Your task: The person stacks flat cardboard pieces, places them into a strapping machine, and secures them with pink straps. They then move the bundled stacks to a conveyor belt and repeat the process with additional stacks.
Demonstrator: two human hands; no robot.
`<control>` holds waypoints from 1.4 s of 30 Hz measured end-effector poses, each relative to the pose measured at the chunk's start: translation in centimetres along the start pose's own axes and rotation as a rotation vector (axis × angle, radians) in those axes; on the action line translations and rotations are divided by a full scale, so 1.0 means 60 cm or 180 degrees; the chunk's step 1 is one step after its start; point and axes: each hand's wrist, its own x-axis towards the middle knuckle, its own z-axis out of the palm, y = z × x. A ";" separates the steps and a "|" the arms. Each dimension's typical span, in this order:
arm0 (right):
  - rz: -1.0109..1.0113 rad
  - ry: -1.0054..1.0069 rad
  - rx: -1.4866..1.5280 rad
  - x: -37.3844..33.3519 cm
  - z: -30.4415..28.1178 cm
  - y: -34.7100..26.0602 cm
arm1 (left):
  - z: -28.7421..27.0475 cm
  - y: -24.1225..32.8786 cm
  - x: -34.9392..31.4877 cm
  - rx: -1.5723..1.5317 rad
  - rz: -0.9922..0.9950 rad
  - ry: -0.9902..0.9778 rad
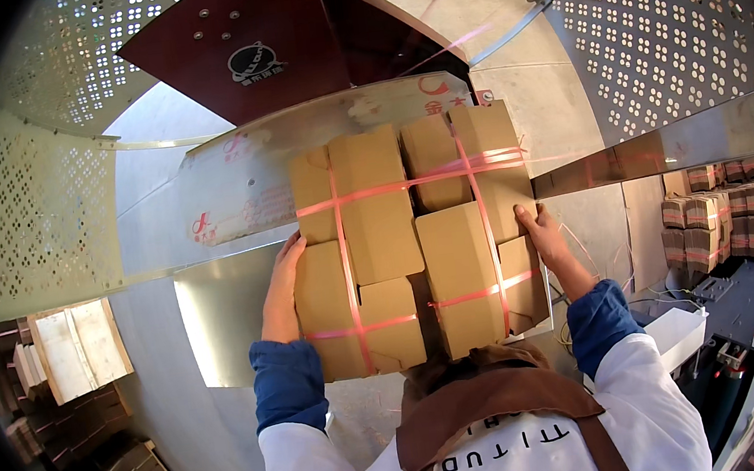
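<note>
Bundle of flattened cardboard boxes (pixel 414 231) sits at frame centre, on the shiny metal table (pixel 228 317) of a strapping machine. Bundle = several brown stacks side by side, tied w/ pink plastic straps (pixel 346 267): two run lengthwise, approx. 12-to-6, and others cross them 9-to-3 near the top and lower down.

Left hand (pixel 286 269) is at the bundle's 9 o'clock edge, palm flat against the side, fingers spread along the cardboard, pressing rather than wrapped round. Right hand (pixel 539 231) is at the 3 o'clock edge, fingers curled onto the side of the right-hand stack, thumb on top. Both hands clamp the bundle between them. Blue sleeve cuffs and white sleeves come in from 6 o'clock; brown apron (pixel 498 403) below the bundle.

At 12 o'clock, a dark red machine housing (pixel 235 47) stands above the table, w/ a metal guide arch (pixel 308 122) curving just behind the bundle. Perforated metal panels (pixel 660 26) at 1-2 o'clock and 10 o'clock. A metal bar (pixel 665 151) runs out from the bundle's right edge toward 3 o'clock. Strapped bundles stacked (pixel 728 214) at 3 o'clock, well apart. At 8 o'clock, more loose cardboard stacks (pixel 93 435) beside the table, below its level.
</note>
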 end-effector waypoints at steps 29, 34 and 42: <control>-0.0017 -0.0194 -0.1053 -0.009 -0.011 -0.018 | 0.054 0.051 -0.041 -0.0028 -0.0286 0.0209; -0.0283 -0.0044 -0.1195 0.000 -0.006 -0.014 | -0.001 0.021 -0.046 0.0452 -0.0234 0.0301; -0.1029 -0.1659 -0.2819 0.154 0.209 -0.132 | -0.082 -0.212 -0.305 -0.0509 0.0742 0.0937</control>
